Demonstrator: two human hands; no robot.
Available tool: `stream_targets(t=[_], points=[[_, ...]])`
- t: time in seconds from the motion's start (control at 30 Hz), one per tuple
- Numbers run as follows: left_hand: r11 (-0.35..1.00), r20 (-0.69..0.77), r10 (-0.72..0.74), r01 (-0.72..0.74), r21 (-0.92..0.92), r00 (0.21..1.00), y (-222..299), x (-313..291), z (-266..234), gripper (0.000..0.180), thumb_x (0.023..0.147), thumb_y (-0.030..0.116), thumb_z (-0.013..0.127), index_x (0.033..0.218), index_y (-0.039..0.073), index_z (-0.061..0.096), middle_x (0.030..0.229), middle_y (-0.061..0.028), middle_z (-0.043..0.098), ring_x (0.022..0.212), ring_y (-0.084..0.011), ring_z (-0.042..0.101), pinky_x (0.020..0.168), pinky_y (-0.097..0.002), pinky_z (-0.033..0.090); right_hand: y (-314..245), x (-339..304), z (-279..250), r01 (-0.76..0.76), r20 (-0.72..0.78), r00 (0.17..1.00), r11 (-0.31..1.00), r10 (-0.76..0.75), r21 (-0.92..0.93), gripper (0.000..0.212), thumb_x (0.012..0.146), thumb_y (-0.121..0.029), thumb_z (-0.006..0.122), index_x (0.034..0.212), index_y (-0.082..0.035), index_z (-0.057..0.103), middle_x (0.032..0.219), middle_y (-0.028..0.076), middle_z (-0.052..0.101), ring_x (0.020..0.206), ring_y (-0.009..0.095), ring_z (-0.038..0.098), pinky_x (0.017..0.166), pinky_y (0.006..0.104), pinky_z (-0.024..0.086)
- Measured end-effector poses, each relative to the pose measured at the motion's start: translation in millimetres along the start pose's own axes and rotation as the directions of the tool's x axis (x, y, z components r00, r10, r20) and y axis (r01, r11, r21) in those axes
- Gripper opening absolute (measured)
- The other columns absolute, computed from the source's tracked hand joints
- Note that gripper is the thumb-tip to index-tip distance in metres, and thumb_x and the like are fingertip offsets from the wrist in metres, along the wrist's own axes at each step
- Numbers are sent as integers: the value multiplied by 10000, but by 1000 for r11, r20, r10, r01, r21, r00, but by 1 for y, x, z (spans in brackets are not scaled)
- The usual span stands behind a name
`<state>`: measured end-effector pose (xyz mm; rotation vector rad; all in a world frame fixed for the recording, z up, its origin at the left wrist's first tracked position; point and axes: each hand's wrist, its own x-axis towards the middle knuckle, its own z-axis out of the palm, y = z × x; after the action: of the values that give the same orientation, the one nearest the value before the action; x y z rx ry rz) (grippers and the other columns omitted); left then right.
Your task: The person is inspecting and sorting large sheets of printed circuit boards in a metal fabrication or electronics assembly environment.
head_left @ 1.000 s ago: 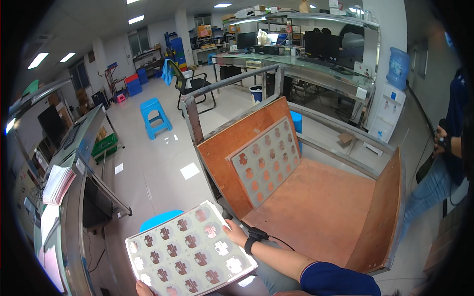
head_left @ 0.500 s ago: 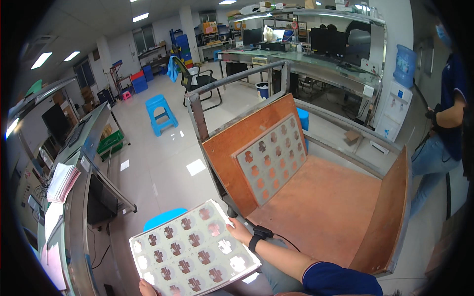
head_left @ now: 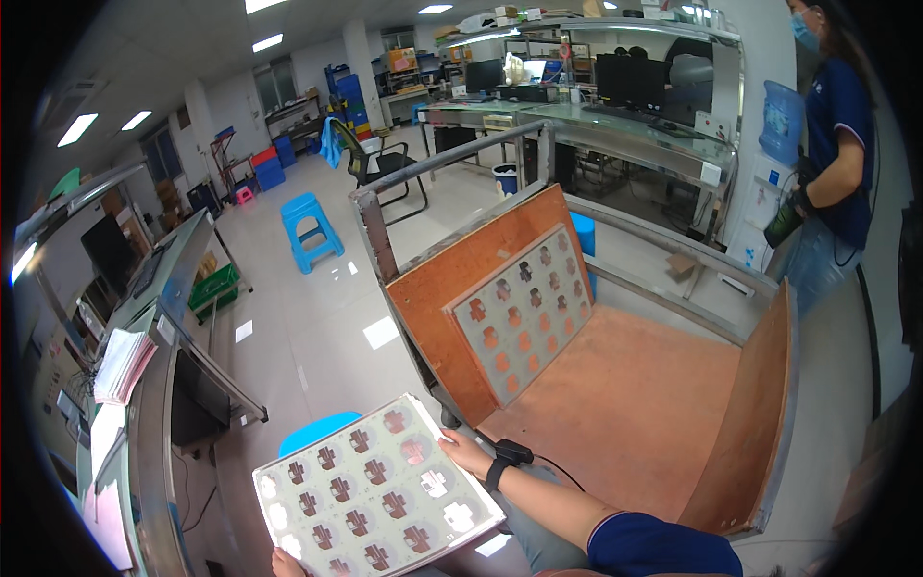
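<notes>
You're pinching the pale panel (head_left: 380, 490) at seven o'clock, left hand (head_left: 286, 564) and right hand (head_left: 465, 454) on opposite edges; floor (head_left: 279, 322) is stretching toward nine; the cart (head_left: 625, 394) at four is holding a leaning panel (head_left: 517, 314).

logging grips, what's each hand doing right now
Left hand: holding the patterned panel at its left edge.
Right hand: holding the patterned panel's right edge.
</notes>
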<state>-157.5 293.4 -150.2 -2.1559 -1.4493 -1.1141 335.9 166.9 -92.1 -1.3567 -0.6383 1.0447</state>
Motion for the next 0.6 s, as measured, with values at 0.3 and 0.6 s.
stream_targets(t=[0.3, 0.6], points=[[263, -137, 276, 63, 963, 951, -31, -34, 25, 422, 972, 352, 291, 595, 212, 417, 525, 47, 346, 431, -92, 358, 349, -274, 240, -19, 6, -7, -432, 118, 901, 849, 417, 303, 375, 974, -288, 405, 1259, -58, 486, 1086, 69, 610, 955, 124, 591, 805, 266, 479], [690, 79, 46, -89, 718, 996, -28, -23, 11, 195, 927, 293, 404, 797, 185, 501, 643, -2, 480, 463, -134, 446, 336, -319, 332, 28, 53, 0, -470, 231, 881, 821, 413, 326, 621, 854, -382, 604, 1300, 6, 412, 1237, 134, 501, 1094, 273, 504, 874, 402, 459]])
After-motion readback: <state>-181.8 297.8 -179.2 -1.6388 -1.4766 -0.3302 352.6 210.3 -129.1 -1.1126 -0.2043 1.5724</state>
